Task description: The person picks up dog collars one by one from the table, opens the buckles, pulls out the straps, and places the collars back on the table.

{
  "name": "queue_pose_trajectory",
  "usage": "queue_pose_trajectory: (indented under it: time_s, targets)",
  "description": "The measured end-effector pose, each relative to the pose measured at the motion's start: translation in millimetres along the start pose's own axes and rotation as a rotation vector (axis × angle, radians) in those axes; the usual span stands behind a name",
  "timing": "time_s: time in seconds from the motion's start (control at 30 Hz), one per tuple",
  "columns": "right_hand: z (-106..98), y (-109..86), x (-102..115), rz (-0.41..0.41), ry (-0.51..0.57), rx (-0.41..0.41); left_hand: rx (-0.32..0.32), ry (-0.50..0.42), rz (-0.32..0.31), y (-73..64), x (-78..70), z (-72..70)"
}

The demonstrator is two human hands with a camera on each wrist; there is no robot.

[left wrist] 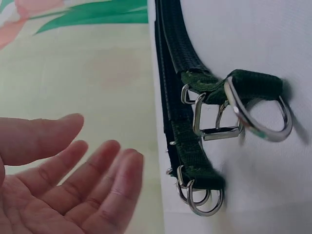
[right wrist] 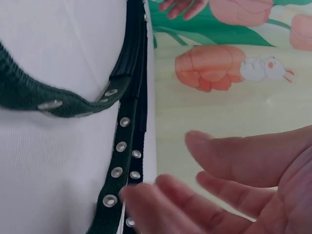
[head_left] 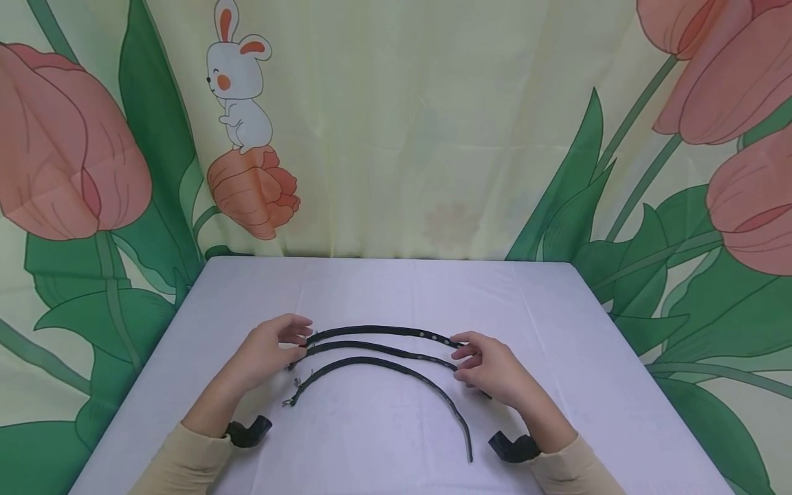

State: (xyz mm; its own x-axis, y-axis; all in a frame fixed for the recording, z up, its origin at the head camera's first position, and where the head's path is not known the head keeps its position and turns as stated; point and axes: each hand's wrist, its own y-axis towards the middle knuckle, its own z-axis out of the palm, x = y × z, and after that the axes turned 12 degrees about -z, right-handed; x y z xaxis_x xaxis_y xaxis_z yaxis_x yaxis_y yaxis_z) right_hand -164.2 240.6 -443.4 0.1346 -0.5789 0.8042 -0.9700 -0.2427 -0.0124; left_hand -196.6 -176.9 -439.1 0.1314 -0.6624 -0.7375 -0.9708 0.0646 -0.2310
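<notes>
Three dark pet collars lie in arcs on the white table: the far collar [head_left: 371, 330], the middle collar [head_left: 359, 345] and the near collar [head_left: 365, 360]. Beside the left ends of the two farther ones is my left hand [head_left: 270, 349], its fingers loosely bent and holding nothing. The left wrist view shows a metal buckle [left wrist: 222, 133] and a D-ring [left wrist: 263, 134] on a green-black strap. My right hand [head_left: 493, 368] is over the right ends of the far and middle collars, fingers relaxed, with nothing gripped. Metal eyelets [right wrist: 110, 200] line those ends; whether a fingertip touches is unclear.
The white table [head_left: 383, 447] ends at a curtain [head_left: 396, 137] printed with tulips and a rabbit. Each wrist carries a black camera mount, the left mount [head_left: 250, 432] and the right mount [head_left: 515, 448], low over the table.
</notes>
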Motion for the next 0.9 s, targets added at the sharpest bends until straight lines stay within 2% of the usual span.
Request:
queue_pose_trajectory:
  time_s: [0.1,0.23,0.37,0.43,0.5,0.6,0.9]
  targets:
    - [-0.2,-1.1,-1.0,-0.024,0.132,0.050,0.034,-0.040,0.027,1.2,0.8,0.5]
    - [-0.7,-2.9,-1.4,-0.058,0.251,0.200,0.176,-0.112,0.068,3.9,3.7,1.5]
    - [1.4,-4.8,-1.1,-0.061,0.272,0.336,0.360,-0.127,0.090,3.5,6.4,3.3]
    - [2.3,-5.1,-1.1,-0.062,0.264,0.367,0.440,-0.115,0.083,2.1,6.8,4.0]
    - [2.5,-4.9,-0.8,-0.062,0.253,0.371,0.492,-0.112,0.071,0.7,6.7,4.4]
    - [2.0,-3.9,-1.0,-0.061,0.227,0.347,0.503,-0.102,0.061,-0.5,6.1,4.3]
    - [-4.0,-1.1,-5.5,-0.073,0.209,0.260,0.420,-0.102,0.098,1.1,6.5,-1.1]
